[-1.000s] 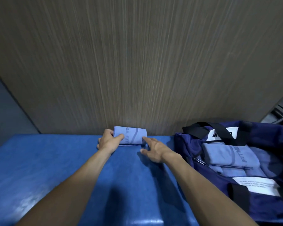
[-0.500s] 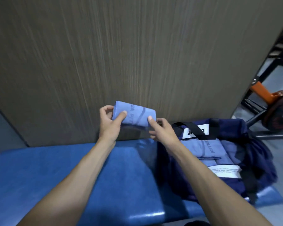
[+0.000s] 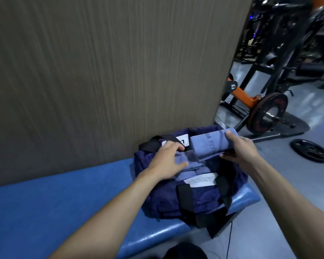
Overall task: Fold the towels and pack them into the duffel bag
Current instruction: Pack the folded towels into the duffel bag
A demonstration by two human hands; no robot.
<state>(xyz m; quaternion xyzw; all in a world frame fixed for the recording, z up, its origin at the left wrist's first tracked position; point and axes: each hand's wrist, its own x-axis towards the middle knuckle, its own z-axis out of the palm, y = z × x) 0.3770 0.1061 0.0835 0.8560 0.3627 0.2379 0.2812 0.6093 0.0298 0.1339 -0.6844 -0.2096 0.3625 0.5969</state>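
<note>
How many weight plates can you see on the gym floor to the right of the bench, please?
2: one plate upright, mounted on the orange-armed machine, and one loose plate lying flat on the floor nearer the right edge. More may be hidden among the dark equipment behind.

Both bare forearms reaching forward from the lower edge, converging toward the middle. Left hand (image 3: 167, 161) palm down, fingers spread and loosely bent, thumb stretched to the right, fingertips (image 3: 178, 146) touching cloth; whether gripping, unclear from blur. Right hand (image 3: 241, 150) held slightly higher and farther right, wrist straight, fingers curled over the top of a folded towel (image 3: 209, 146) and thumb beneath, pinching its right end. Hands near each other, not touching.
</note>
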